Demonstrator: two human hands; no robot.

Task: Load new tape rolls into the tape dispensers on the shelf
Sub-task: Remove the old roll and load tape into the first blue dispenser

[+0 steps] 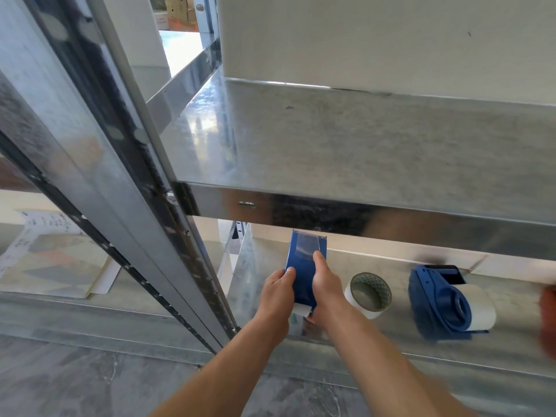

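**On the lower shelf, a blue dispenser in both hands**

Over the lower metal shelf, just under the front lip of the upper shelf, a blue tape dispenser is held between two hands. The left hand grips its left side with the fingers curled round the edge. The right hand clasps the right side, with the thumb pressed flat on the top face. A clear strip of tape lies across the dispenser's far end, and a white roll edge shows at its near end, between the two hands.

Just to the right, a loose tape roll sits on the shelf, apart from the hands. Further right lies a second blue dispenser, tipped on its side with a white roll in it. A blurred reddish shape is at the right edge; what it is cannot be told.

A white box stands on the upper shelf. A steel upright runs down the left, with papers beyond it.
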